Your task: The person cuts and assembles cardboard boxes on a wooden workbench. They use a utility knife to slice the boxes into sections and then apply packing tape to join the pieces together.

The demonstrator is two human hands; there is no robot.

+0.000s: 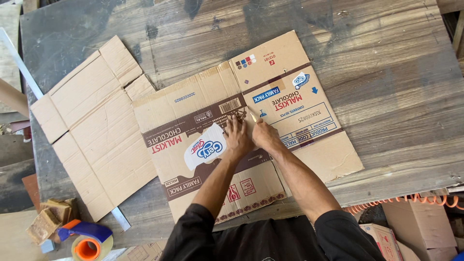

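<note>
A flattened printed cardboard box (pixel 193 111) lies on a worn wooden table (pixel 386 87), printed side up. My left hand (pixel 237 137) presses flat on its middle, fingers spread beside a fold line. Touching it on the right, my right hand (pixel 263 134) grips a thin pale pencil-like tool (pixel 252 116) whose tip rests on the cardboard near the fold. Both forearms reach in from the bottom edge in black sleeves.
A second, plain brown flattened box (pixel 92 125) lies at the left, partly under the printed one. A tape dispenser with an orange core (pixel 89 241) and wood blocks (pixel 50 217) sit at lower left. An orange coiled hose (pixel 411 200) and cartons (pixel 415 227) are below the table's right edge.
</note>
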